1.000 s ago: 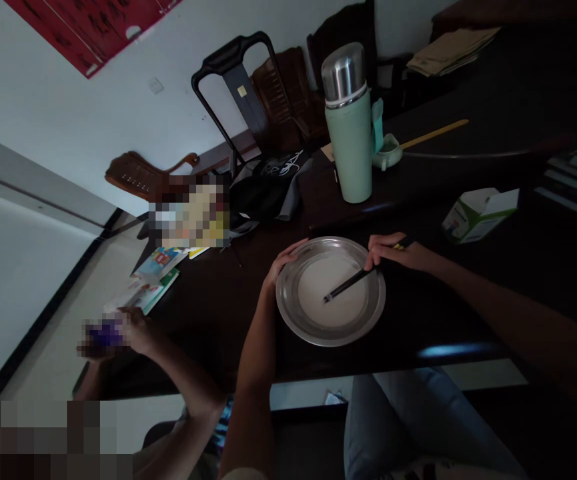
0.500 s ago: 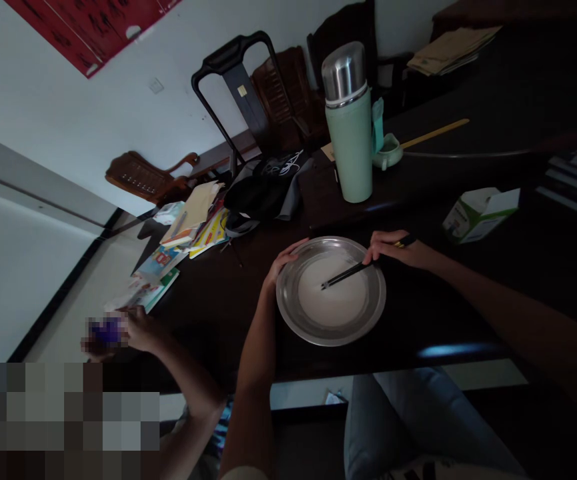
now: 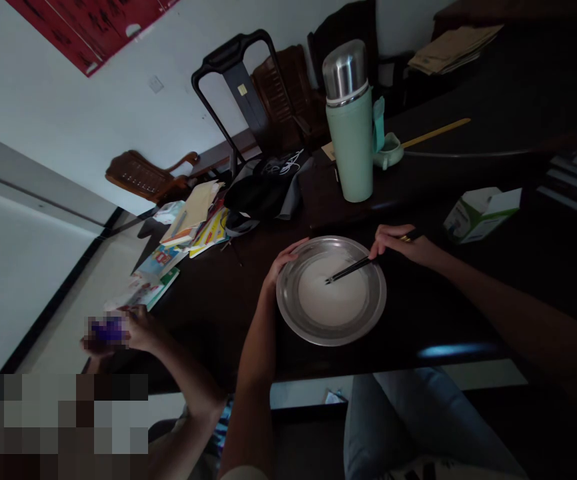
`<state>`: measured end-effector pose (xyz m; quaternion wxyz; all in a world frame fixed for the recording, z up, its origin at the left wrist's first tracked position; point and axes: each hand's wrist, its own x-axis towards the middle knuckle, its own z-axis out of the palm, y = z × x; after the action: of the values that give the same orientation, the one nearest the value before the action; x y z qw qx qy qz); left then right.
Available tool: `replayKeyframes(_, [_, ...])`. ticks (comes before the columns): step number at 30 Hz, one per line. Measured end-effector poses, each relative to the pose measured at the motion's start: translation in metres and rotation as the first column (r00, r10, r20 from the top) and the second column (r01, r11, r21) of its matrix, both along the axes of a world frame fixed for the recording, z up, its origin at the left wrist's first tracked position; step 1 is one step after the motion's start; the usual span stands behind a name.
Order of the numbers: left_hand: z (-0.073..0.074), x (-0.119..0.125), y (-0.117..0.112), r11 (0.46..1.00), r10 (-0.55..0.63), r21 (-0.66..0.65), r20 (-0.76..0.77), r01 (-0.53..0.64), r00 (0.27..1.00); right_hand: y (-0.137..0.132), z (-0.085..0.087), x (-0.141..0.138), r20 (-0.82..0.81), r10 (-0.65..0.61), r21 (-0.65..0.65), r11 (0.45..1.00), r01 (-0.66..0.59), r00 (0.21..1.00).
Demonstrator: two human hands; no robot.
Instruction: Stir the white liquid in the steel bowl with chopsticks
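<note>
A round metal plate with a white layer in its middle lies on the dark table in front of me. My left hand rests on the plate's left rim, fingers curled over the edge. My right hand is closed on a pair of dark chopsticks at the plate's upper right; their tips touch the white layer near the centre.
A mint green flask with a steel cap stands behind the plate. A small white and green carton lies to the right. Books and a black bag are at the left. Another person's hand is at lower left.
The chopstick tips have moved from the lower middle of the white layer up toward its upper part. My right hand shifted slightly up. My left hand stayed on the rim.
</note>
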<state>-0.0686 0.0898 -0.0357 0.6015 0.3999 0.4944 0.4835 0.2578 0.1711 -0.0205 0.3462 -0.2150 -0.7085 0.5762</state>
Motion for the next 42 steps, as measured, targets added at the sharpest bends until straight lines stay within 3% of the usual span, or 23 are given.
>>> replayKeyframes(2, [-0.001, 0.000, 0.000, 1.000, 0.000, 0.005, -0.002, 0.000, 1.000, 0.003, -0.001, 0.004, -0.035, -0.005, -0.020, 1.000, 0.004, 0.999])
replayKeyframes(8, [0.000, 0.001, -0.001, 1.000, 0.001, 0.000, 0.002, -0.001, 1.000, -0.006, -0.001, 0.000, -0.007, 0.158, -0.011, 0.987, -0.158, 0.987])
replayKeyframes(14, [0.001, 0.000, -0.001, 1.000, -0.002, 0.009, -0.016, 0.002, 1.000, -0.001, 0.000, 0.002, -0.009, 0.005, -0.005, 1.000, -0.005, 1.000])
replayKeyframes(21, [0.000, 0.001, -0.001, 1.000, 0.008, 0.007, -0.003, -0.008, 1.000, -0.004, -0.001, 0.000, 0.005, 0.153, -0.031, 0.988, -0.153, 0.988])
replayKeyframes(27, [-0.001, 0.000, -0.001, 1.000, 0.001, -0.002, 0.011, -0.001, 1.000, -0.001, 0.002, 0.001, -0.010, 0.025, -0.051, 0.998, -0.025, 1.000])
replayKeyframes(34, [0.000, 0.000, 0.000, 1.000, -0.001, 0.009, 0.005, 0.001, 1.000, -0.007, 0.001, -0.001, 0.017, 0.162, -0.041, 0.986, -0.161, 0.987])
replayKeyframes(39, [0.001, 0.000, 0.000, 1.000, -0.002, 0.011, -0.017, 0.002, 1.000, -0.002, 0.003, 0.000, 0.030, 0.034, -0.035, 0.999, -0.033, 0.999])
replayKeyframes(42, [0.002, 0.001, 0.000, 1.000, 0.007, 0.009, -0.013, -0.007, 1.000, 0.000, 0.002, 0.003, -0.013, 0.068, -0.049, 0.996, -0.068, 0.998])
